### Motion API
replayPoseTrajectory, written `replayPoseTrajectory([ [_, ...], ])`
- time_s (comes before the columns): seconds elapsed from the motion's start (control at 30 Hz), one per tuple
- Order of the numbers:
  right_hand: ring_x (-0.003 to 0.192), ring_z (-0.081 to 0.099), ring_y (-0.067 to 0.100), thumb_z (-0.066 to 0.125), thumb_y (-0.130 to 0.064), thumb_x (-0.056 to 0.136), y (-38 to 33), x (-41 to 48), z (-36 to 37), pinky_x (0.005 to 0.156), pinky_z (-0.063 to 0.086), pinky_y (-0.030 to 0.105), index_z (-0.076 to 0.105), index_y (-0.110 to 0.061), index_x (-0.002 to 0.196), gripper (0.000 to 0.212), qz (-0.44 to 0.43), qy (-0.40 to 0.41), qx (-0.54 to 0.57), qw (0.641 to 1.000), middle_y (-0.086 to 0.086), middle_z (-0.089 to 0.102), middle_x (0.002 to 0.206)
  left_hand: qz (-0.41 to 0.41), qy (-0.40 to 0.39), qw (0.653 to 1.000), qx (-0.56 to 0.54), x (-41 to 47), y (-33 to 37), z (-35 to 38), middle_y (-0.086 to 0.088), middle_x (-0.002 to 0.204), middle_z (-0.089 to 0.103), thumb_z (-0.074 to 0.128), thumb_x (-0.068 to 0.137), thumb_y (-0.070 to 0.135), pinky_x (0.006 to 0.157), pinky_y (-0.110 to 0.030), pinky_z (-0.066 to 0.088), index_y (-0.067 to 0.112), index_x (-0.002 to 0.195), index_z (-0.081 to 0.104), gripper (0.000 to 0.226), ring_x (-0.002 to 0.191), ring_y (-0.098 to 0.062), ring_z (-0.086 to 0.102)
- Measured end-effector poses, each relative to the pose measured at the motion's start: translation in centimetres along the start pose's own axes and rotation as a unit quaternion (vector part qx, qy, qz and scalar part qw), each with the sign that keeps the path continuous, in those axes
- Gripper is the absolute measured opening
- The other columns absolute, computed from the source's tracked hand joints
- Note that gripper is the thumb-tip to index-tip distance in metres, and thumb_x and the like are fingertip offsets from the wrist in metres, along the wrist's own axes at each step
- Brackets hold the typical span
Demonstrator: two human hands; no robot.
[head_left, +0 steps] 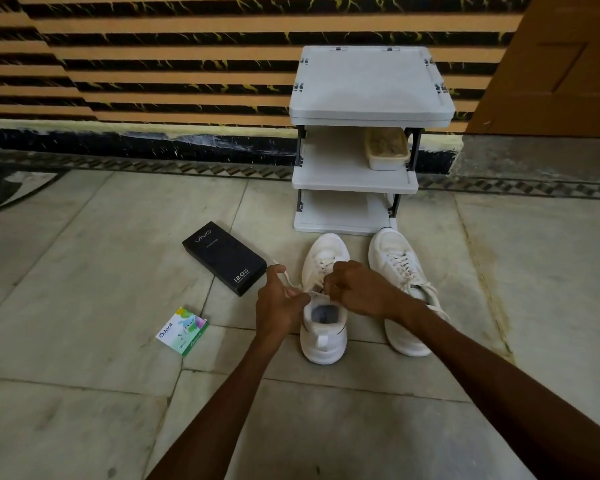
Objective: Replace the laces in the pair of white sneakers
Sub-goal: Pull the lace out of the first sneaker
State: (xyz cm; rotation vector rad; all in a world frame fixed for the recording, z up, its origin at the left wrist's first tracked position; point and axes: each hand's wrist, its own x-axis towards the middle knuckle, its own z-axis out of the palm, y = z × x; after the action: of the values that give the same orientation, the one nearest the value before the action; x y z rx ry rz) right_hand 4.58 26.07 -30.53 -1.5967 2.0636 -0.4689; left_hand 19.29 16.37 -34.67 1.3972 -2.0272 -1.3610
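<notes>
Both hands work at one sneaker (323, 344) beneath them. My left hand (279, 296) pinches a loose lace (286, 277), drawn out sideways. My right hand (355, 289) curls onto the top lacing; grip hidden, can't tell. Second sneaker (400, 261) lies just right of it. Black box (224, 258) and packet (182, 332) sit left; rack (368, 88) stands beyond.

Soft, even daylight; faint shadows lie under the forearms on the floor (84, 271). Wide-angle bending curves the edges; detail is slightly soft throughout.
</notes>
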Motion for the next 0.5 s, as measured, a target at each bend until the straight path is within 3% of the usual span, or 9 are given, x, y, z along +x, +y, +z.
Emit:
replayPoseTrajectory([
  [0.07, 0.073, 0.057, 0.008, 0.060, -0.042, 0.091, 0.4, -0.4, -1.0, 0.077, 0.047, 0.034, 0.066, -0.018, 0.060, 0.040, 0.059, -0.005, 0.101, 0.993, -0.004, 0.058, 0.071, 0.011, 0.002, 1.000, 0.008, -0.2, 0.2, 0.0, -0.011, 0.097, 0.067, 0.080, 0.075, 0.016, 0.082, -0.039, 0.055, 0.023, 0.131, 0.041, 0.069, 0.089, -0.026, 0.066],
  [0.13, 0.061, 0.060, 0.008, 0.059, -0.057, 0.088, 0.3, -0.8, -1.3, 0.071, 0.050, 0.031, 0.064, -0.019, 0.050, 0.054, 0.097, -0.018, 0.128, 0.987, 0.002, 0.064, 0.059, 0.030, 0.018, 0.999, 0.040, -0.4, 0.4, 0.1, -0.004, 0.096, 0.065, 0.079, 0.076, 0.017, 0.073, -0.030, 0.049, 0.023, 0.132, 0.041, 0.069, 0.087, -0.022, 0.064],
  [0.27, 0.063, 0.061, 0.020, 0.068, -0.048, 0.085, -0.5, -0.4, -0.2, 0.059, 0.047, 0.032, 0.067, -0.010, 0.061, 0.044, 0.120, 0.003, -0.021, 0.993, 0.007, 0.062, 0.059, 0.040, 0.036, 0.997, 0.058, -1.0, 0.8, 0.0, -0.002, 0.087, 0.067, 0.081, 0.075, 0.020, 0.071, -0.026, 0.045, 0.022, 0.132, 0.044, 0.068, 0.084, -0.019, 0.064],
  [0.37, 0.068, 0.060, 0.021, 0.070, -0.052, 0.081, -1.5, 0.1, 0.6, 0.058, 0.044, 0.026, 0.071, -0.010, 0.077, 0.042, 0.153, 0.056, -0.055, 0.985, 0.006, 0.062, 0.070, 0.033, 0.030, 0.998, 0.042, -1.3, 1.1, -0.3, -0.007, 0.088, 0.069, 0.084, 0.073, 0.019, 0.080, -0.035, 0.054, 0.019, 0.133, 0.045, 0.071, 0.086, -0.023, 0.066],
  [0.5, 0.077, 0.065, 0.021, 0.070, -0.046, 0.083, -2.7, 0.6, 1.2, 0.062, 0.044, 0.024, 0.074, -0.014, 0.091, 0.033, 0.140, 0.056, -0.098, 0.984, 0.005, 0.069, 0.087, 0.026, 0.031, 0.999, 0.024, -1.9, 1.4, -0.3, -0.011, 0.096, 0.070, 0.087, 0.069, 0.027, 0.086, -0.042, 0.055, 0.020, 0.130, 0.047, 0.073, 0.090, -0.025, 0.066],
])
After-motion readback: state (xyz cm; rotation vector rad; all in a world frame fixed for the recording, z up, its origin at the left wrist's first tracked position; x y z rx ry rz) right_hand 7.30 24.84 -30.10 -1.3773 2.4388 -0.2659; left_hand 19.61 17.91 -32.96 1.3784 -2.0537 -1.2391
